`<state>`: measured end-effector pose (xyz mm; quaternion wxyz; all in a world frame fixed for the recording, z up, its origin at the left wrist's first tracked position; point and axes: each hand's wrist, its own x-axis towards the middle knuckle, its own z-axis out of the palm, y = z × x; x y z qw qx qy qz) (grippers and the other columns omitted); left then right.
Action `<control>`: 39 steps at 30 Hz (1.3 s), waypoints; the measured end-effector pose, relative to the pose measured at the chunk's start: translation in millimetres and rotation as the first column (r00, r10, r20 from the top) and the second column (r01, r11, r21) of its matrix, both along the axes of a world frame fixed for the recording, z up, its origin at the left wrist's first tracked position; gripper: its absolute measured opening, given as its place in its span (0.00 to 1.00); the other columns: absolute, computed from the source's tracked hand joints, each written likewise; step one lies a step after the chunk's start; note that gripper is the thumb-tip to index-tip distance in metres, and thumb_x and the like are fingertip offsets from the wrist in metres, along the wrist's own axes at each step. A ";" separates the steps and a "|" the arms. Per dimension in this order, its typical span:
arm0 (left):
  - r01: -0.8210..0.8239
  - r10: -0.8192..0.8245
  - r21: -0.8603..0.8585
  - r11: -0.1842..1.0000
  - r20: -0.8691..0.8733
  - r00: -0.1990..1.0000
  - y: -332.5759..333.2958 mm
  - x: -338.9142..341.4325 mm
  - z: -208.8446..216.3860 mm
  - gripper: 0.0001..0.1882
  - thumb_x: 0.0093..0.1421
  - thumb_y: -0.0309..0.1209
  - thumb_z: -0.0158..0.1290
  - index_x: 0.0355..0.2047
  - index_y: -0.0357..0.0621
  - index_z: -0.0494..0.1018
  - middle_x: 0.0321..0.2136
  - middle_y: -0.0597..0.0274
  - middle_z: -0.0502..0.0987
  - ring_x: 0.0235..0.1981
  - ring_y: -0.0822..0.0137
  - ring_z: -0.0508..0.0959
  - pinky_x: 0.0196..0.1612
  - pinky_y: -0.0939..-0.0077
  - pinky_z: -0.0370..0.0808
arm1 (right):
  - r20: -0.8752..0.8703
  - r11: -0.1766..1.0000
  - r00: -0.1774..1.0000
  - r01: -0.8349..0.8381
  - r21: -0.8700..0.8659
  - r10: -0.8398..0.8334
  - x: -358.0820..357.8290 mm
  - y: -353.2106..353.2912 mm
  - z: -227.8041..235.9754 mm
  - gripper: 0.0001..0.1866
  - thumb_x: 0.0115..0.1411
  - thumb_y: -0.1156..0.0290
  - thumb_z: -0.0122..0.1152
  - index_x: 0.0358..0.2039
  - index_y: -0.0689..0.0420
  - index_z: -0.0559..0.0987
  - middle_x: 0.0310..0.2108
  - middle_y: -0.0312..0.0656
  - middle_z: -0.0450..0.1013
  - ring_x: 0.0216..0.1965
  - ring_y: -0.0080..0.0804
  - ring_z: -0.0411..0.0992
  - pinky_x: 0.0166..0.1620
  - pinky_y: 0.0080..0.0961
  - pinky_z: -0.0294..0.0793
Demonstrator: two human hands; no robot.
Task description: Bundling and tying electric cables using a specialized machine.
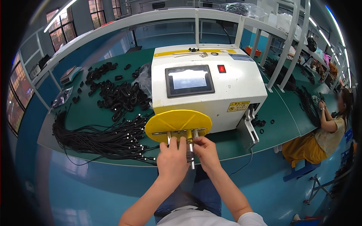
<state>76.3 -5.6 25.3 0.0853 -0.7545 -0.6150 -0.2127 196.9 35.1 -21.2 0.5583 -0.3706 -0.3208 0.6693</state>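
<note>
A yellow disc (179, 119) with metal and yellow posts stands upright on the front of a white benchtop machine (233, 88). My left hand (172, 161) is at the disc's lower edge, its fingers bent up around the posts. What lies under those fingers is hidden. Close beside it, my right hand (206, 151) pinches thumb and fingers together next to a metal rod (191, 155) that points down toward me. Whatever the pinch holds is too small to make out. To the left, a bundle of black cables (102, 133) with pale connector ends lies along the bench edge.
Loose black cable pieces (126, 96) are heaped left of the machine on the green bench (145, 56). The machine has a screen (189, 80), a red switch (221, 68) and a metal bracket (247, 132). At the right, another person (330, 128) sits handling black cables.
</note>
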 end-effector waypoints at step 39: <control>0.958 0.712 -0.073 0.279 0.685 -0.155 -61.2 -25.7 -88.1 0.19 0.52 0.33 0.59 0.41 0.38 0.69 0.30 0.55 0.75 0.28 0.64 0.76 0.20 0.80 0.67 | 0.208 0.849 0.831 -0.529 0.010 0.515 30.1 -65.1 -14.6 0.06 0.48 0.80 0.64 0.18 0.63 0.76 0.26 0.36 0.66 0.23 0.21 0.66 0.25 0.15 0.65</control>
